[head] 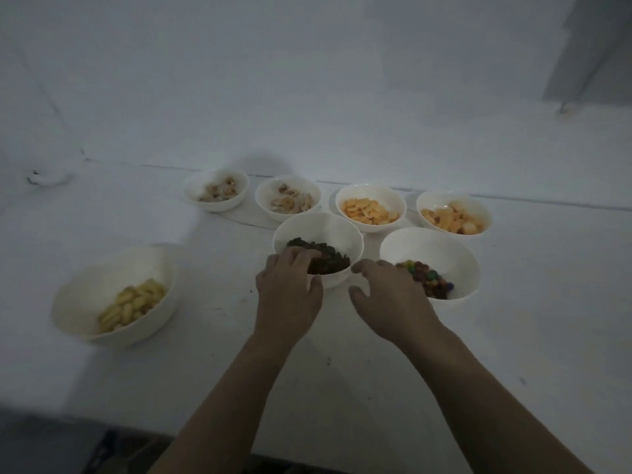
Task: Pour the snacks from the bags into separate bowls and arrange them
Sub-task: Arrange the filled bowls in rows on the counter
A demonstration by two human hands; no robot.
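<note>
- White ceramic bowl of pale yellow puffed snacks (114,297) sits alone at the far left of the white worktop (513,336), well apart from the other bowls; it looks not yet brought into the arrangement.
- Two white bowls of beige mixed snacks, one (216,189) and its neighbour (288,198), begin a back row near the wall, just beside each other.
- Left hand (289,289) rests on the near rim of the white bowl of dark brown raisin-like pieces (318,249); its grip is curled over the rim, fingers (301,256) reaching inside, seemingly to slide or steady the bowl rather than lift it.
- That bowl stands in front of the gap between the second and third back bowls, which suggests a staggered second row.
- White bowl of orange crackers (371,208) continues the back row.
- Right hand (393,295) hovers between the two front bowls, grip spread and loosely curved, its fingers lying over the near left rim of the white bowl of multicoloured coated candies (429,265); whether they touch it I cannot tell.
- White bowl of orange-yellow chunks (453,213) ends the back row.
- No bags show, so pouring appears finished; crumbs dot the worktop near the hands, and the tight back row leaves little room to push the front bowls further.
</note>
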